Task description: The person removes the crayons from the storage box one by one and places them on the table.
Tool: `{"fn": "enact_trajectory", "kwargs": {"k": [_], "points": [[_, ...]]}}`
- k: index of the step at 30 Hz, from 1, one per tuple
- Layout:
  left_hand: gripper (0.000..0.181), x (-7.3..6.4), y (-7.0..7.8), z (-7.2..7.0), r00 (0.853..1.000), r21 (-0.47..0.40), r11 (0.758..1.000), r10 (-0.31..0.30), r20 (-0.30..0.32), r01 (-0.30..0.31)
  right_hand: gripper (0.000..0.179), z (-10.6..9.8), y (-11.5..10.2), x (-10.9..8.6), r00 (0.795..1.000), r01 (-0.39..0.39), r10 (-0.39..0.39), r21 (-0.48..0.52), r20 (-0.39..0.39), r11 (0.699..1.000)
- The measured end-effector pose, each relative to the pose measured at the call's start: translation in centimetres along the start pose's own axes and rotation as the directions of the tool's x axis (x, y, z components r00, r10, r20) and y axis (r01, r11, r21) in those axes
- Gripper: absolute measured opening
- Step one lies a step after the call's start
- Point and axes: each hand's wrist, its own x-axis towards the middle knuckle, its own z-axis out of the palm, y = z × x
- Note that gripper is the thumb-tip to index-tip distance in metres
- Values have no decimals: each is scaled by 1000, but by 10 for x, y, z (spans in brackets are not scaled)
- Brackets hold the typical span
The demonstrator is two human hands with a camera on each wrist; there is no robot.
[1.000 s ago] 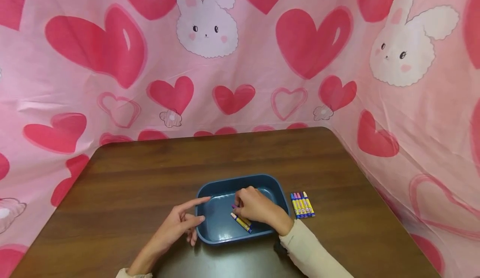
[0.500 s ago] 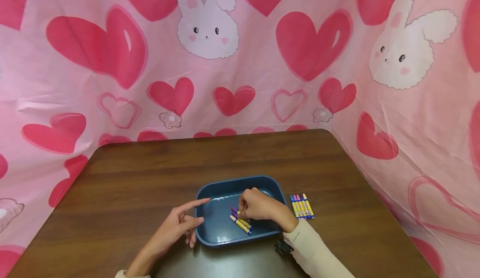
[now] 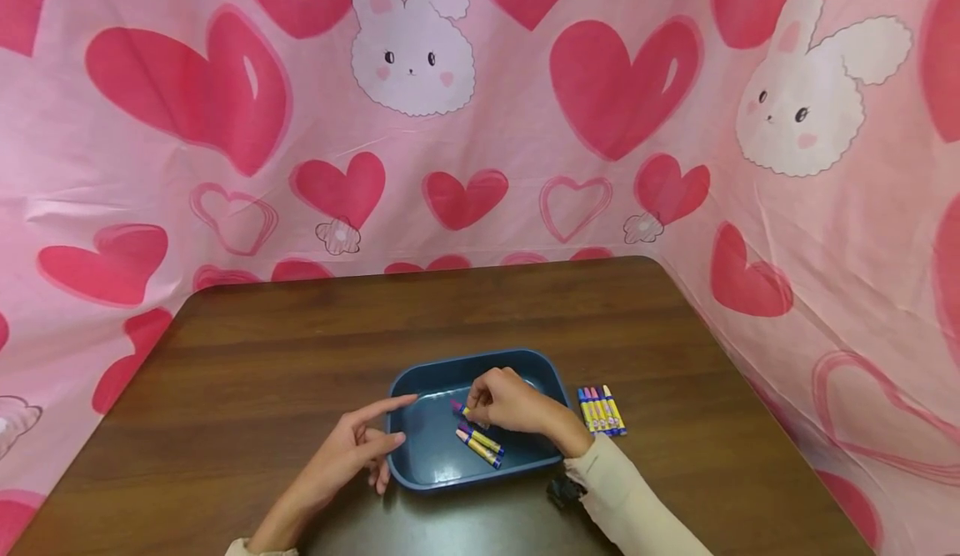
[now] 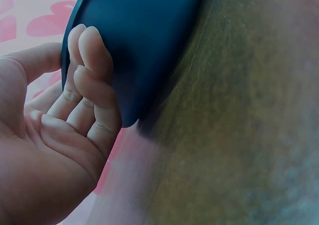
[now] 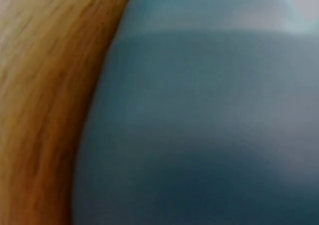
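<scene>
A crayon (image 3: 459, 409) had lifted off the tray (image 3: 420, 466) floor, pinched in the right hand (image 3: 513, 406); the left hand (image 3: 360, 449), fingers relaxed, steadied the rim.

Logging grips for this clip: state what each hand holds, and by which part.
The right hand pinches a crayon by its rear end, over the blue tray. The left hand holds nothing; its fingers touch the tray's left rim.

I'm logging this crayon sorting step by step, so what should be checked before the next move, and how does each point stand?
1. Right hand pinches a pink-tipped crayon: ok.
2. Left hand steadies the blue plastic tray at its rim: ok.
3. Two crayons in the tray lie flat: ok.
4. Row of crayons on the brown wooden table lies beside the tray: ok.
5. Firmness of the pinch: cannot tell.
</scene>
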Motion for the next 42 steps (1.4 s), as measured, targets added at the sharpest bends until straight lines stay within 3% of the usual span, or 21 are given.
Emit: {"fn": "enact_trajectory", "kwargs": {"k": [5,15,30,36,42], "points": [[54,-1,0,-1,1000,-5,1000,9,4,-9,4,-2,-1,2,999,12,-12,-3,-53,1000],[55,-3,1,-2,999,-5,999,-40,-17,40,5,-2,-1,5,998,40,-40,15,-50,999],[54,-4,0,-1,1000,1,1000,-8,-13,8,8,-2,-8,1,991,63,-61,17,-115,998],[54,-2,1,-1,1000,19,1000,-16,-24,16,9,-9,-18,-8,982,102,-99,8,-163,995],[53,-1,1,0,1000,4,1000,20,1,-20,6,-12,-17,-24,968,105,-111,-39,-225,994]]}}
